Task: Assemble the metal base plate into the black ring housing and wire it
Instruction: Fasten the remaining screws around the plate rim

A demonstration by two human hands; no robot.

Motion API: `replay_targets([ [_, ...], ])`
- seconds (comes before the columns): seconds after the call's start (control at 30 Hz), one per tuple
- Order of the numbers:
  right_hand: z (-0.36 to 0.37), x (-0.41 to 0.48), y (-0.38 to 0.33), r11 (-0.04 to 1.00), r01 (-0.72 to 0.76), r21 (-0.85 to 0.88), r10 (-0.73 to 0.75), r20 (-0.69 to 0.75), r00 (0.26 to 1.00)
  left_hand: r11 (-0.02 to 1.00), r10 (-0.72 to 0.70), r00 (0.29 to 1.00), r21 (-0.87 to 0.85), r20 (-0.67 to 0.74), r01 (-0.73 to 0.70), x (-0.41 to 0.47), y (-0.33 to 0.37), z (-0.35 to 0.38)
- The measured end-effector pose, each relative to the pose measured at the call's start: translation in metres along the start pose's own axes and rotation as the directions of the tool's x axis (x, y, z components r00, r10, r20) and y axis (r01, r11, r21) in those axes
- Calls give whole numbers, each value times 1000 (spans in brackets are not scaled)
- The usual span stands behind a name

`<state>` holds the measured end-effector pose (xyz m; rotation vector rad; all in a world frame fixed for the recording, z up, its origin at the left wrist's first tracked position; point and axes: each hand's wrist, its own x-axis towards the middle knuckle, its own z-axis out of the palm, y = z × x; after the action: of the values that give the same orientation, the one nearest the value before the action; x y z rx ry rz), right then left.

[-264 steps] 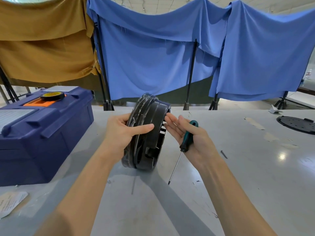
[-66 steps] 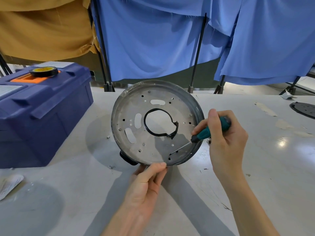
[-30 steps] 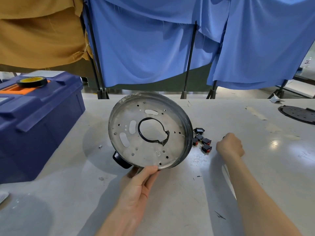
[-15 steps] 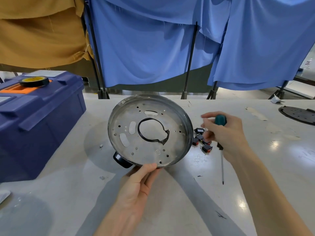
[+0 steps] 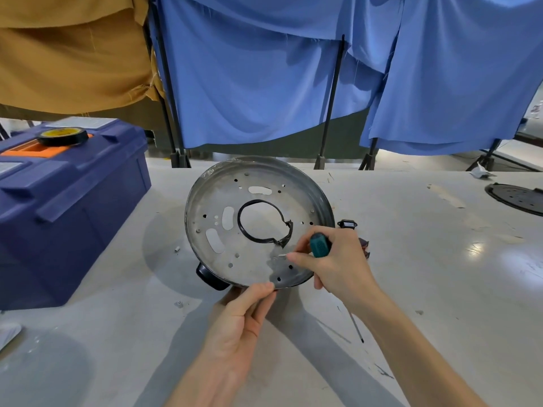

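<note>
A round metal base plate [image 5: 252,259] with holes, slots and a black-rimmed centre opening sits in the black ring housing [image 5: 210,277], tilted up towards me on the table. My left hand [image 5: 244,312] holds the assembly's near rim from below, thumb on the edge. My right hand [image 5: 332,262] grips a green-handled screwdriver [image 5: 318,245] with its shaft pointing down behind the wrist, and its fingertips pinch a small screw [image 5: 282,255] against the plate's lower right part.
A blue toolbox [image 5: 67,207] with a tape roll [image 5: 63,137] on its lid stands at the left. Small black switches [image 5: 348,224] lie right of the housing. A black perforated disc [image 5: 517,198] sits far right. Loose screws [image 5: 177,249] lie on the table.
My right hand has moved left from the switches to the plate, now pinching a small screw against it, the screwdriver still in its palm. My left hand keeps its hold on the rim.
</note>
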<state>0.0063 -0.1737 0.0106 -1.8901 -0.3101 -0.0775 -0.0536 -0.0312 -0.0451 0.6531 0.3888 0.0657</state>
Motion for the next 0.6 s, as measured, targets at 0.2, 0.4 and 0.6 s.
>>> replay_targets([
  [0.2, -8, 3, -3, 977, -15, -211, 38, 110, 993, 1000, 6, 1000, 13, 16, -6, 0, -2, 2],
  [0.4, -10, 3, -4, 962, -51, -270, 101, 176, 979, 1000, 27, 1000, 3, 10, -27, 1, -2, 3],
  [0.6, -8, 3, -4, 954, -66, -294, 118, 161, 980, 999, 37, 999, -8, 9, -37, 1, -2, 2],
])
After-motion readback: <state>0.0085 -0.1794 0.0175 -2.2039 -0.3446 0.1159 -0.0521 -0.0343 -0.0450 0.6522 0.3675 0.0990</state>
